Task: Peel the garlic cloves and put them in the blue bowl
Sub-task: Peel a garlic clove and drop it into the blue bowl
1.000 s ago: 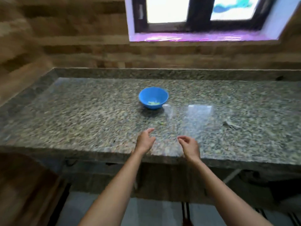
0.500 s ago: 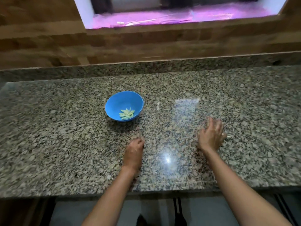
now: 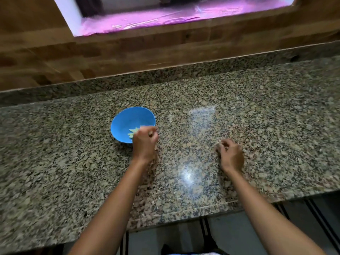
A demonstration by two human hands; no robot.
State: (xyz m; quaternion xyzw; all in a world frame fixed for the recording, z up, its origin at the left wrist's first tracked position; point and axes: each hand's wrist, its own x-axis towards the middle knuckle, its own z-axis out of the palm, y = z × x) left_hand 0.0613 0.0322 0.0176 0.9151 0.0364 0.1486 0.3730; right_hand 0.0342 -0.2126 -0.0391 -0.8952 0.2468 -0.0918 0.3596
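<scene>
The blue bowl (image 3: 127, 119) stands on the granite counter left of centre, with several pale peeled garlic cloves (image 3: 132, 133) in its bottom. My left hand (image 3: 145, 143) is over the bowl's right rim, blurred, its fingers curled round a small pale piece that looks like a garlic clove (image 3: 151, 133). My right hand (image 3: 230, 155) rests on the counter to the right with fingers curled inward; they pinch a thin pale scrap, apparently garlic peel (image 3: 219, 144).
The speckled granite counter (image 3: 266, 126) runs the width of the view, with its front edge (image 3: 184, 220) close to me. A raised granite ledge and wooden wall back it, under a window sill (image 3: 165, 17).
The view has dropped toward the counter. My left hand moved from the counter up to the bowl's rim. My right hand closed its fingers over the spot on the right and drew back a little.
</scene>
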